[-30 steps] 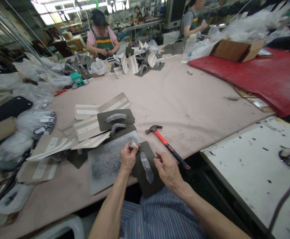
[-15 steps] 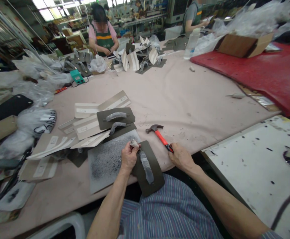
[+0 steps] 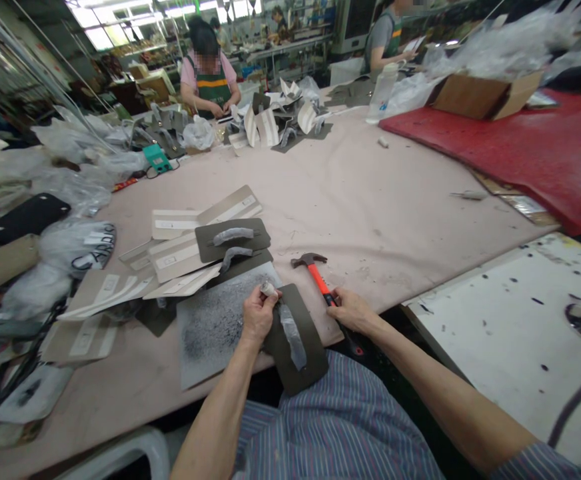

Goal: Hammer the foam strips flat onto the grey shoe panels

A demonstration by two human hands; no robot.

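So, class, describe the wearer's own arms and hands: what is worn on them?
Both the left hand and right hand are bare: no gloves, rings or watch visible. Both forearms are uncovered. A short sleeve with thin blue and white stripes shows at the right elbow, matching the shirt.

The hammer (image 3: 314, 269) has a dull dark metal head, a glossy orange shaft and a matt black grip. The olive panel (image 3: 310, 357) looks matt and leather-like; its strap (image 3: 291, 337) is wrapped in crinkled clear plastic film. The bench (image 3: 370, 200) wears pale matt cloth, and the grey slab (image 3: 210, 327) looks rough and speckled.
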